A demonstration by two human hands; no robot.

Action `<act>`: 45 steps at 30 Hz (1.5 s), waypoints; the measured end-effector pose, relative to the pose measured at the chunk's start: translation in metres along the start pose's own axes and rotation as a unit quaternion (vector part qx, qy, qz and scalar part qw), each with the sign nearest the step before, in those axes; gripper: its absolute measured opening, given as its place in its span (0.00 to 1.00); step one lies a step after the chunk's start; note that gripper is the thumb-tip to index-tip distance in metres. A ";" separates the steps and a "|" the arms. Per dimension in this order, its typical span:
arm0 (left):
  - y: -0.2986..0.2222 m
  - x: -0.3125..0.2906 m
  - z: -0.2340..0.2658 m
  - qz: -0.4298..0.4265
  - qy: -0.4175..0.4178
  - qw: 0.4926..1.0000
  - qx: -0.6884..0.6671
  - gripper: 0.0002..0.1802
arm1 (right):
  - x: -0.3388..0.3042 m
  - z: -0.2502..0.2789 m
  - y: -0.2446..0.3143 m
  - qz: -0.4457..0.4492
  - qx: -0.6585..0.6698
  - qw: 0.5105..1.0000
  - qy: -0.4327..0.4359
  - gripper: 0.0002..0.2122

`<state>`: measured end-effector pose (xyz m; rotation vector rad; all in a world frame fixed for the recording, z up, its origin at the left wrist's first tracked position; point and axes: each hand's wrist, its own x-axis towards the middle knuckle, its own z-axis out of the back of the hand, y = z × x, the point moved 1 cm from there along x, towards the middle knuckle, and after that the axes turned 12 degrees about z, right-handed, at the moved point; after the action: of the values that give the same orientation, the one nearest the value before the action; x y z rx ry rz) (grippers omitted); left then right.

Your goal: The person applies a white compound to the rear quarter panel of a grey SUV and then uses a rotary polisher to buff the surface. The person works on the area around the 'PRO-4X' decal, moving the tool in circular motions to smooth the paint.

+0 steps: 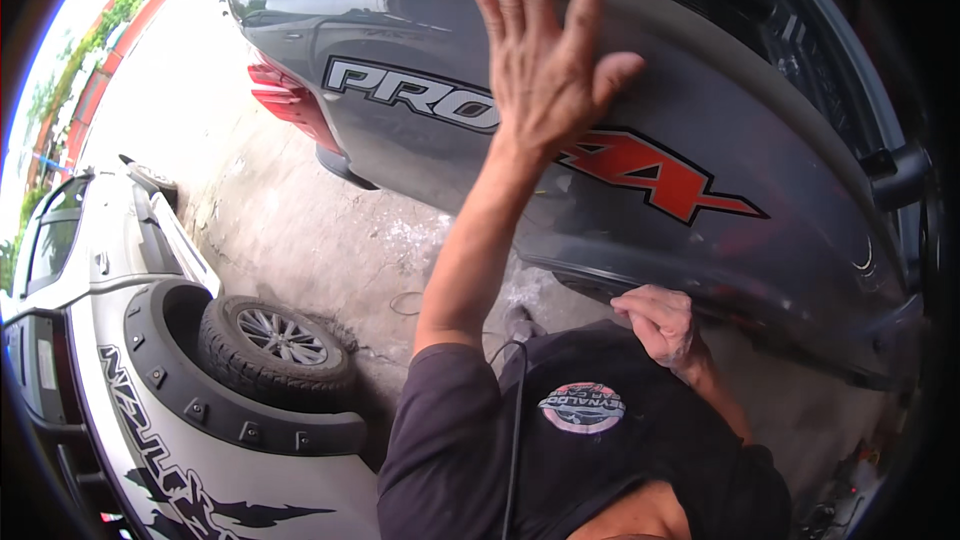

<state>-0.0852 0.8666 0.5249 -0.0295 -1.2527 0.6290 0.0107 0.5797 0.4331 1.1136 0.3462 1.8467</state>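
My left hand [545, 75] is stretched out flat with its fingers spread over the upper part of a grey pickup's side panel [420, 15]. It covers the middle of a large decal with white letters [400, 90] and an orange-red part [660, 180]. Whether the palm presses on the paint cannot be made out. Close to my body, below the panel's lower edge, my right hand [658, 325] is closed with its fingers curled in. Whitish dust marks its skin, and the inside of the fingers is hidden.
The grey pickup's red tail light [295, 105] is at the left end of the panel. Behind me on the left stands a white vehicle [90, 290] with a black fender flare [160, 370] and a turned-out wheel [280, 340]. Whitish patches mark the concrete floor [300, 230].
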 end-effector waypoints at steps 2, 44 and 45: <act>-0.047 -0.038 -0.014 -0.076 0.064 0.986 -0.134 0.44 | 0.003 -0.006 -0.005 0.025 0.014 0.999 0.019 0.11; 0.096 -0.053 0.048 0.256 -0.011 0.964 0.071 0.50 | -0.031 -0.001 -0.015 -0.081 0.097 0.988 0.084 0.03; 0.078 -0.063 0.036 0.234 0.003 0.969 0.082 0.51 | -0.031 -0.002 -0.015 -0.082 0.098 0.988 0.086 0.03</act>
<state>-0.1609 0.8915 0.4539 -0.1933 -1.1903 1.1388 0.0225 0.5630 0.4052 1.0243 0.7126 1.7942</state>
